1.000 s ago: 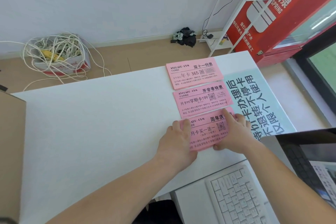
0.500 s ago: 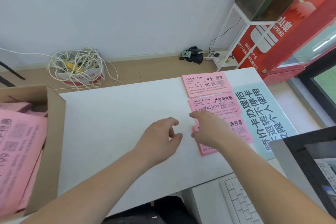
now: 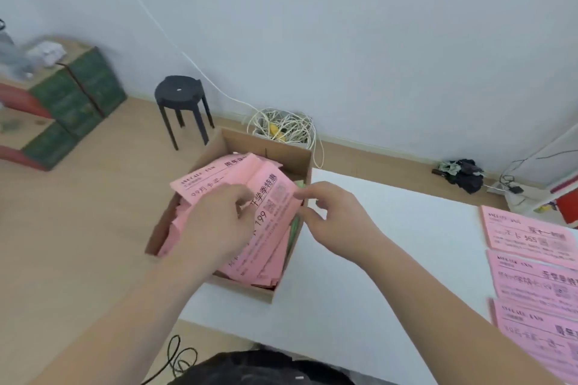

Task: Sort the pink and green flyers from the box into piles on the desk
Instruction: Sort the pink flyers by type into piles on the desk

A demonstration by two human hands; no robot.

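An open cardboard box (image 3: pixel 266 147) stands on the left end of the white desk (image 3: pixel 391 244), filled with loose pink flyers (image 3: pixel 272 219). A sliver of green flyer (image 3: pixel 294 228) shows along the box's right wall. My left hand (image 3: pixel 215 225) lies over the top pink flyer with its fingers curled onto it. At that flyer's right edge, by the box wall, my right hand (image 3: pixel 337 222) pinches it between thumb and forefinger. Three pink flyer piles lie in a column at the desk's right edge: far (image 3: pixel 528 234), middle (image 3: pixel 538 281), near (image 3: pixel 538 334).
Behind the box on the wooden floor stand a black stool (image 3: pixel 181 97) and a carton of coiled white cable (image 3: pixel 281 128). Green crates (image 3: pixel 72 97) are stacked far left. A dark cloth (image 3: pixel 463 172) lies by the wall. A black cord (image 3: pixel 178 359) loops below the desk.
Both hands left the near pink pile and moved left to the box. My view swung left with them, so the piles now sit at the right edge.
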